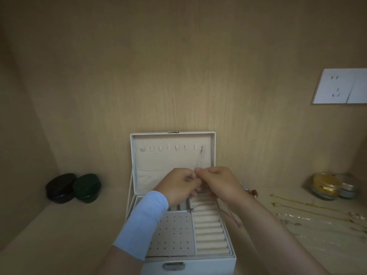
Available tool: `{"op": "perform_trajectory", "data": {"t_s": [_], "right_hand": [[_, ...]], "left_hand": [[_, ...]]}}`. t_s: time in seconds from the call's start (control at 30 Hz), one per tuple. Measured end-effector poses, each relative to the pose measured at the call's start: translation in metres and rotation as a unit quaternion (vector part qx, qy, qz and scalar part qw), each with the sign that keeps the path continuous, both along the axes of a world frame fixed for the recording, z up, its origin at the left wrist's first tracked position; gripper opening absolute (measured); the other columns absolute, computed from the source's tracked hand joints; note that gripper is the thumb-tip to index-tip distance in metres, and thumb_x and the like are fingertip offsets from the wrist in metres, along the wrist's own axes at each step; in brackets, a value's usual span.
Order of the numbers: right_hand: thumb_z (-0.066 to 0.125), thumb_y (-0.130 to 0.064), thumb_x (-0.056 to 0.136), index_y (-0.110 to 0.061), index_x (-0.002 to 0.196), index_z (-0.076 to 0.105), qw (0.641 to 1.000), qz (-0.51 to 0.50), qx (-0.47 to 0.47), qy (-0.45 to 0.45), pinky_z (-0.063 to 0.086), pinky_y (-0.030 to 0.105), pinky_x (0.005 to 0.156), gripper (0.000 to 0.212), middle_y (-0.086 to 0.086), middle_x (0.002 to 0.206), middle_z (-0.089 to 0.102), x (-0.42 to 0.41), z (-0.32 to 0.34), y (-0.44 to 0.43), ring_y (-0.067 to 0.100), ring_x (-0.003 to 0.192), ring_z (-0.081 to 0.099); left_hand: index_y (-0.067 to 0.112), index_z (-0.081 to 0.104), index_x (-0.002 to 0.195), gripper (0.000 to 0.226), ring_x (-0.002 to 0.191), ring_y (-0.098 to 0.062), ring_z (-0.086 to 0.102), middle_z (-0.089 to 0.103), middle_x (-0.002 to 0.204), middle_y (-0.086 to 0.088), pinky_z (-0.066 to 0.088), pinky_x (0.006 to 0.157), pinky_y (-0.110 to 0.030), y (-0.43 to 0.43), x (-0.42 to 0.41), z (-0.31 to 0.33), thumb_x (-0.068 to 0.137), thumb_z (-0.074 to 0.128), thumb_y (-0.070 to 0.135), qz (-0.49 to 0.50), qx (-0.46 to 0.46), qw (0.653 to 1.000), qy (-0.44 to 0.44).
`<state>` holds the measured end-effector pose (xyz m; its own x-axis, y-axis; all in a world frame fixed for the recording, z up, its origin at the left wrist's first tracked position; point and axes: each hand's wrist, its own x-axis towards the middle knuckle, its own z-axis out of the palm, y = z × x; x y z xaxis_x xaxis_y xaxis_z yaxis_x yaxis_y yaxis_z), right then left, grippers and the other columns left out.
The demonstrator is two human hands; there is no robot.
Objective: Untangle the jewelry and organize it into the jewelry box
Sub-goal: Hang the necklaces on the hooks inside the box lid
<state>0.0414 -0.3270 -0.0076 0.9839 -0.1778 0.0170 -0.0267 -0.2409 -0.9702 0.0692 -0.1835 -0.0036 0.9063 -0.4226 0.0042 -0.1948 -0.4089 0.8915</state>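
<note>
1. Setting: a dim wood-grain alcove. On the shelf (59, 235), two dark cases (73, 188) are noted at 8 o'clock and jars (325, 185) at 4 o'clock. A wall socket (337, 86) is seen at 2 o'clock.
2. The jewelry box (208, 266) is stood open at 6 o'clock, lid upright.
3. A silver chain (201, 157) is hung from the rightmost lid hook, at 12 o'clock from the hands, and runs down to them.
4. The left hand (178, 185) and right hand (216, 181) are held together above the tray. The fingers of both are curled, and the chain's lower end is pinched where they meet.
5. Step judged: one necklace is being straightened on its hook, early in the task.
6. Next move judged: a gentle release, so the chain is not tugged off the hook.
7. Loose necklaces (297, 207) remain at 3 o'clock from the hands, well apart from the box.
</note>
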Motion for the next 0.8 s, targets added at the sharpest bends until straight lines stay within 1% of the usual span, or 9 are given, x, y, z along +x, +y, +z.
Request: {"op": "perform_trajectory", "data": {"t_s": [0.07,0.13,0.23,0.33,0.47,0.57,0.67,0.73,0.8], "right_hand": [[0.068,-0.023,0.092,0.002,0.082,0.075,0.999,0.012,0.048,-0.008,0.052,0.028,0.063,0.028,0.018,0.072,0.072,0.0,-0.005,0.001,0.025,0.067,0.067],[0.068,-0.013,0.091,0.005,0.086,0.075,0.996,0.012,0.081,-0.022,0.057,0.036,0.069,0.02,0.025,0.08,0.073,-0.001,-0.006,0.001,0.03,0.071,0.07],[0.067,-0.01,0.092,-0.001,0.088,0.077,0.999,0.017,0.033,-0.037,0.058,0.023,0.068,0.014,0.012,0.08,0.076,-0.002,-0.004,-0.002,0.017,0.074,0.073],[0.067,-0.017,0.092,-0.009,0.086,0.078,0.996,0.021,-0.058,-0.063,0.046,0.009,0.053,0.015,-0.002,0.074,0.075,-0.003,0.005,-0.009,-0.006,0.056,0.063],[0.068,-0.021,0.091,-0.014,0.084,0.078,0.988,0.038,-0.105,-0.106,0.046,0.011,0.06,0.015,0.0,0.08,0.076,-0.002,0.012,-0.016,-0.004,0.061,0.061],[0.069,-0.02,0.091,-0.017,0.084,0.078,0.988,0.018,-0.081,-0.133,0.044,0.007,0.061,0.012,-0.009,0.076,0.075,-0.001,0.015,-0.02,-0.007,0.065,0.062],[0.065,-0.02,0.094,-0.014,0.09,0.077,0.989,0.026,-0.087,-0.114,0.036,0.004,0.051,0.014,-0.022,0.055,0.063,-0.001,0.016,-0.028,-0.011,0.049,0.054],[0.063,-0.026,0.095,-0.009,0.097,0.077,0.986,0.07,-0.144,-0.052,0.036,0.007,0.051,0.022,-0.015,0.063,0.064,-0.003,0.016,-0.035,-0.006,0.047,0.049],[0.064,-0.032,0.092,-0.009,0.102,0.076,0.962,0.151,-0.226,0.025,0.037,0.012,0.048,0.027,0.003,0.071,0.064,-0.009,0.019,-0.037,0.0,0.05,0.047]], "left_hand": [[0.011,0.069,0.089,0.015,0.078,-0.017,0.071,0.073,0.08,0.001,0.057,0.088,-0.041,0.002,-0.004,-0.005,0.092,0.06,0.023,-0.008,0.027,1.0,-0.006],[0.022,0.073,0.084,0.014,0.078,-0.016,0.071,0.074,0.077,0.003,0.057,0.088,-0.041,0.006,-0.006,-0.006,0.09,0.062,0.028,-0.004,0.038,0.999,-0.008],[0.028,0.075,0.081,0.014,0.073,-0.017,0.069,0.074,0.079,-0.004,0.058,0.074,-0.036,0.009,-0.006,-0.005,0.087,0.062,0.029,0.03,0.028,0.999,-0.009],[0.029,0.074,0.101,0.018,0.05,-0.003,0.056,0.067,0.066,-0.001,0.041,0.049,-0.016,0.004,-0.008,-0.002,0.092,0.059,0.025,0.054,0.016,0.998,-0.032],[0.019,0.073,0.107,0.018,0.038,0.0,0.049,0.063,0.055,0.01,0.036,0.042,-0.013,-0.009,-0.016,-0.003,0.095,0.059,0.021,0.002,-0.021,1.0,0.007],[0.015,0.073,0.099,0.015,0.046,-0.007,0.05,0.07,0.069,-0.002,0.037,0.043,-0.013,-0.009,-0.014,-0.003,0.093,0.062,0.022,0.001,-0.025,0.999,0.022],[0.012,0.07,0.096,0.011,0.054,-0.013,0.053,0.077,0.087,-0.004,0.038,0.044,-0.012,-0.002,-0.011,0.0,0.094,0.063,0.019,0.013,-0.05,0.998,0.031],[0.009,0.071,0.095,0.012,0.054,-0.016,0.055,0.077,0.088,-0.005,0.042,0.046,-0.014,0.002,-0.01,0.004,0.093,0.064,0.017,0.023,-0.064,0.998,0.015],[0.008,0.074,0.093,0.011,0.056,-0.016,0.057,0.076,0.088,-0.006,0.05,0.058,-0.021,0.004,-0.008,0.005,0.091,0.067,0.016,0.038,-0.08,0.996,-0.014]]}}
